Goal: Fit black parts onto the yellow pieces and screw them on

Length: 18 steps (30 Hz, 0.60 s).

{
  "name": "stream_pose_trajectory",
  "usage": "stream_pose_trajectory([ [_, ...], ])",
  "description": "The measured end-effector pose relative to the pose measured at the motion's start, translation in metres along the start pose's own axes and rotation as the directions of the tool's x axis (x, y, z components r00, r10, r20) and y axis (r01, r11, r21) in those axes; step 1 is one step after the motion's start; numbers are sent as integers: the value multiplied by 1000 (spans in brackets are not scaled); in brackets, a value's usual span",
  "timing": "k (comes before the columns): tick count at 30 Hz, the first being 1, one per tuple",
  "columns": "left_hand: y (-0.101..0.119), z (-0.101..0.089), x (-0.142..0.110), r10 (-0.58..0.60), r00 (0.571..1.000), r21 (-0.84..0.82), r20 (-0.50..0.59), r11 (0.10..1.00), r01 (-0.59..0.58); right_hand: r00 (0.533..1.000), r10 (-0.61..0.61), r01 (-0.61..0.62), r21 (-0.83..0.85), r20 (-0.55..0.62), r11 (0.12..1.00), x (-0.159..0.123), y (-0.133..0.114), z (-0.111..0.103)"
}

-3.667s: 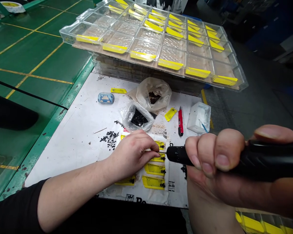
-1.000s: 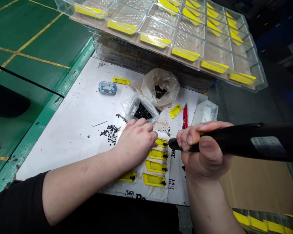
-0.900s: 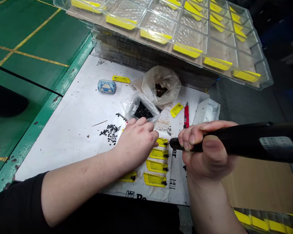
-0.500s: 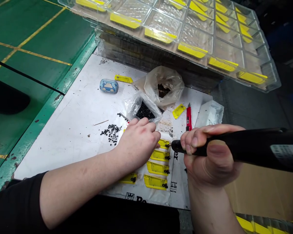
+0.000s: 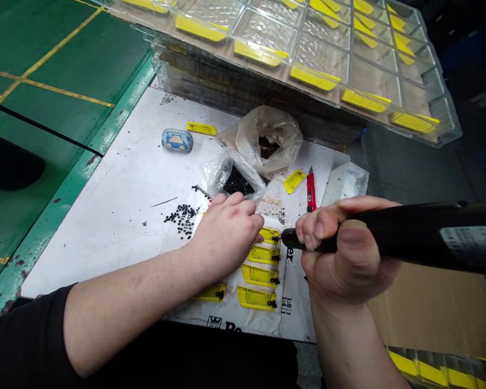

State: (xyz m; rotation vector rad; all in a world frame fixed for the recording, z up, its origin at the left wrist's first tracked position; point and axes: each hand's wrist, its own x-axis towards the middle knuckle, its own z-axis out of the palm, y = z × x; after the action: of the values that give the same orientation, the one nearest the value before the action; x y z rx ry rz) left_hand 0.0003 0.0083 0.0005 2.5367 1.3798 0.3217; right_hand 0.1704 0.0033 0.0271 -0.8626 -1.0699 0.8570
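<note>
My right hand (image 5: 346, 251) is wrapped round a black electric screwdriver (image 5: 417, 232), which points left. Its bit meets the small black piece at the right end of the top yellow plastic part (image 5: 269, 235) in a column. On the left end of that same part my left hand (image 5: 229, 229) has its fingers closed; the fingertips are mostly hidden. Below it lie several like parts, the lowest yellow part (image 5: 256, 298) among them, each with a black piece at its right end. Another yellow part (image 5: 210, 293) shows under my left wrist.
Loose black bits (image 5: 182, 219) lie left of my hand. Behind it stand a plastic bag of black bits (image 5: 237, 181) and a larger bag (image 5: 269, 135). A red utility knife (image 5: 311, 192), a blue tin (image 5: 177, 140) and a stacked clear tray (image 5: 372, 67) are around.
The view has shifted slightly, so everything sits a little further up and left. Both hands keep their places at the top yellow part, the screwdriver still on it.
</note>
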Motion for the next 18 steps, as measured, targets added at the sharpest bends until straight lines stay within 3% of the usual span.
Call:
stream_pose_trajectory([
  [9, -2, 3, 0, 9, 1000, -1, -26, 1000, -9, 998, -1, 1, 3, 67, 1000, 1, 3, -7],
  [18, -1, 1, 0, 4, 1000, 0, -17, 1000, -4, 999, 2, -3, 27, 48, 1000, 2, 2, -6],
])
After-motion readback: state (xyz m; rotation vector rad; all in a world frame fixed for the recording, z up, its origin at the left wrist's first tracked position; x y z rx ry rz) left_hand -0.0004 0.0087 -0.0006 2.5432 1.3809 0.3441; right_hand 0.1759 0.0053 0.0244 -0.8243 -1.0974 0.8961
